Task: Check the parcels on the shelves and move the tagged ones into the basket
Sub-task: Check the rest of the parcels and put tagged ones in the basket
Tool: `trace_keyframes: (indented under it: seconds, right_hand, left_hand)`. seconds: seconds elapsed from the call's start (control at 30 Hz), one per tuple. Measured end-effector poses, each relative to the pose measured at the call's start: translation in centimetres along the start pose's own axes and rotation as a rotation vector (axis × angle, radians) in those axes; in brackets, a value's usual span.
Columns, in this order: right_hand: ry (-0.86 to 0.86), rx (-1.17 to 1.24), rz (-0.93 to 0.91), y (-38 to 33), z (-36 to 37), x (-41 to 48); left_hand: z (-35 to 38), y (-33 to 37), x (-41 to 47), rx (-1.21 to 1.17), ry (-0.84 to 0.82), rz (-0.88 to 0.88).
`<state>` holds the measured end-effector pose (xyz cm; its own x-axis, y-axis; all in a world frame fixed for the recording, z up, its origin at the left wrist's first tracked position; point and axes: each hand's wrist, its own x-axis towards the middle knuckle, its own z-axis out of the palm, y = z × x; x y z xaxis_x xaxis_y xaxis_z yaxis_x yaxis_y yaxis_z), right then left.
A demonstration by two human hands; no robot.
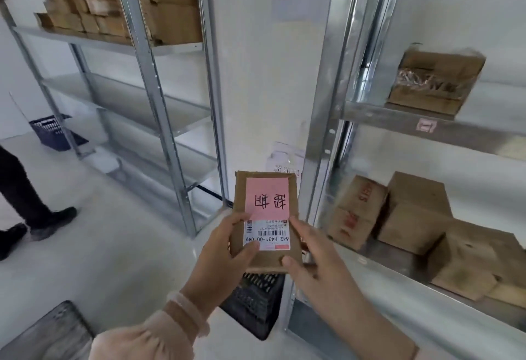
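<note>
I hold a flat brown cardboard parcel [267, 189] in front of me with both hands. A pink tag [267, 199] with handwritten characters and a white barcode label [267, 234] sit on its top face. My left hand [225, 251] grips its lower left edge, thumb on the label. My right hand [310, 254] grips its lower right edge. Directly beneath the parcel, on the floor, stands a black plastic basket [256, 302], partly hidden by my hands and the parcel.
The metal shelf unit [398, 120] at right holds one box [435, 81] on an upper level and several boxes [415, 214] lower. The left unit [159, 95] carries stacked boxes [128, 4] on top. A second dark basket [54, 132] and a person's legs [25, 203] are at far left.
</note>
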<state>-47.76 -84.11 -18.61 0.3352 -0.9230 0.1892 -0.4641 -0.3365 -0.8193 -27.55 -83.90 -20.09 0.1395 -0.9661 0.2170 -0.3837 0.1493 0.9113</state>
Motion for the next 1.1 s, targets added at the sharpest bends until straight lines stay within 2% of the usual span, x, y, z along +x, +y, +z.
trace_keyframes:
  seconds: [0.17, 0.53, 0.83, 1.1]
  right_hand:
    - [-0.165, -0.047, 0.122, 4.0, 4.4, 2.8]
    - [-0.376, -0.093, 0.383, 12.6, 11.3, 11.9]
    - [-0.253, -0.152, 0.587, 20.3, 15.2, 17.1]
    - [-0.047, -0.18, 0.777, 29.1, 20.7, 22.7]
  left_hand:
    - [-0.5, -7.5, 2.1, -0.026, -0.063, -0.187]
    - [0.5, -20.3, 9.2, 0.056, -0.201, -0.417]
    - [6.0, -29.7, 16.8, 0.095, -0.431, -0.452]
    - [13.4, -40.2, 27.2, 0.148, -0.622, -0.421]
